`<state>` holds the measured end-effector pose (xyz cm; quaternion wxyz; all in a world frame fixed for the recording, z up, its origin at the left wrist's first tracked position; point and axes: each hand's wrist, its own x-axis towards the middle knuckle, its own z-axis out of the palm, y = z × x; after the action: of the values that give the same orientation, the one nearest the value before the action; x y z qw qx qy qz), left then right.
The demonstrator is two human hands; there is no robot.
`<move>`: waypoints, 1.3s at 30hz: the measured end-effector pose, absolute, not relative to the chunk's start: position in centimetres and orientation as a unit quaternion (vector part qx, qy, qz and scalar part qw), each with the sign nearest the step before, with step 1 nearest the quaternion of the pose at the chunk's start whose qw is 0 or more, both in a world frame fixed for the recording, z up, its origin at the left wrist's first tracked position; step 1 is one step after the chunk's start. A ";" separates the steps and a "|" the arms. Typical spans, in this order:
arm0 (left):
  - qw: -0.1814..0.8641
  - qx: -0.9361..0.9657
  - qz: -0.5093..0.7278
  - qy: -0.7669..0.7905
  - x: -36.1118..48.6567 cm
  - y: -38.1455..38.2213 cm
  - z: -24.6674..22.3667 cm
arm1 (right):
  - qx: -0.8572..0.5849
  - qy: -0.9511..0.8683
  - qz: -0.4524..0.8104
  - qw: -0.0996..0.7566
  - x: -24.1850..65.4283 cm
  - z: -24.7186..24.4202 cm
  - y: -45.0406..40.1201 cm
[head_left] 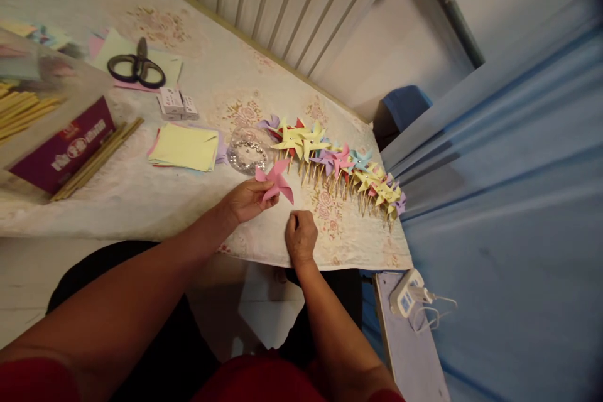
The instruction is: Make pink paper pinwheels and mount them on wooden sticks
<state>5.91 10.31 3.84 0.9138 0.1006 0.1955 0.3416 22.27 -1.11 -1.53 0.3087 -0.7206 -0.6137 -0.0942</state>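
Note:
My left hand [252, 200] pinches a pink paper pinwheel [277, 182] above the table. No stick shows on this pinwheel. To its right, my right hand [301, 235] is closed near the table's front edge; what its curled fingers hold, if anything, is hidden. Just behind the pink pinwheel stands a clear round container [247, 154] with small shiny pieces. A row of finished-looking pinwheels on sticks [342, 160], yellow, pink, purple, blue and red, lies to the right. Left of the container is a stack of yellow paper squares [184, 147].
Black scissors [137, 66] rest on paper sheets at the back left, near small white boxes [176, 103]. A clear bin with a purple label [68, 144] and sticks [98, 160] is at the left. A power strip [407, 293] sits beyond the table's right front corner, beside a blue curtain [494, 232].

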 end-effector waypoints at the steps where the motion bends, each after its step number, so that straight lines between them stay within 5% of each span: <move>1: 0.915 0.089 0.341 0.195 5.9 10.2 4.1 | -0.721 -0.614 -0.095 0.308 22.3 -1.6 -1.1; 20: 0.915 0.211 0.342 0.023 4.9 9.9 5.0 | -0.722 -0.614 -0.096 0.303 22.3 -1.7 -1.1; 39: 0.888 0.278 0.363 0.055 3.2 10.2 6.2 | -0.720 -0.615 -0.092 0.308 22.4 -1.7 -1.2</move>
<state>3.18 10.18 6.16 0.8878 0.2778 0.0550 0.3628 22.42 -1.19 -1.72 0.3076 -0.7198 -0.6155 -0.0915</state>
